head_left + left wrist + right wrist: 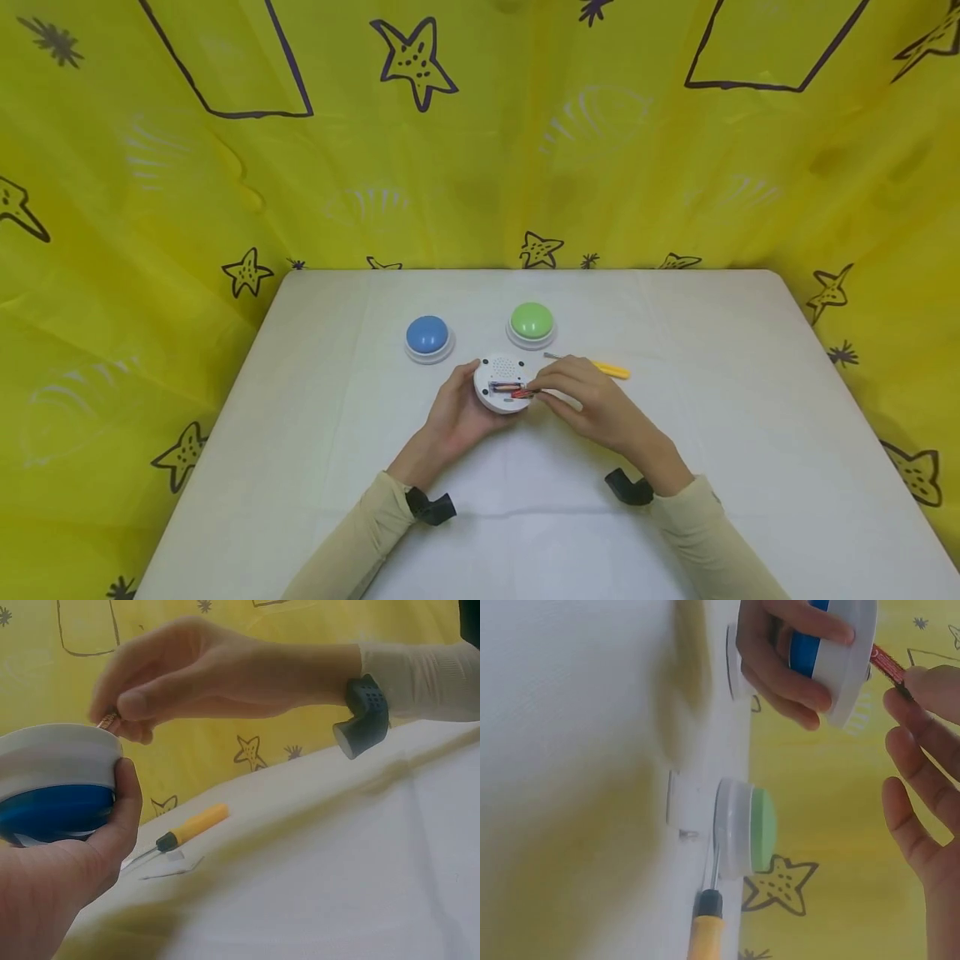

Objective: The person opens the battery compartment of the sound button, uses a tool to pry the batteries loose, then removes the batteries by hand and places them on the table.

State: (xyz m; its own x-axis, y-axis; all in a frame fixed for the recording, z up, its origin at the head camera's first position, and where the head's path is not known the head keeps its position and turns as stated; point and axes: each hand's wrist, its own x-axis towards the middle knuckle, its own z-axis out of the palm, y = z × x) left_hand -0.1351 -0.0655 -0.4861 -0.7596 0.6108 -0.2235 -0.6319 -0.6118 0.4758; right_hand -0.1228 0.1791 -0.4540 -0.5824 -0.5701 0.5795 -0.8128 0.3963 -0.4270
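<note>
My left hand point(459, 417) holds a round white buzzer button point(504, 367) upside down, its blue dome point(56, 814) facing down towards the palm. On its upturned underside are speaker holes, dark screw holes and an uncovered battery slot, where one battery point(504, 387) lies. My right hand point(588, 404) pinches a small red battery point(887, 664) between thumb and forefinger, the other fingers loosely bent in the right wrist view. One end of this red battery is right at the slot, tilted up from the base; the fingertips cover its other end.
A blue buzzer button point(427, 333) and a green one point(532, 320) stand dome up on the white table point(337, 400), beyond the hands. Behind the right hand lies a screwdriver with a yellow handle point(611, 369). A small white piece point(172, 862) lies beside the screwdriver.
</note>
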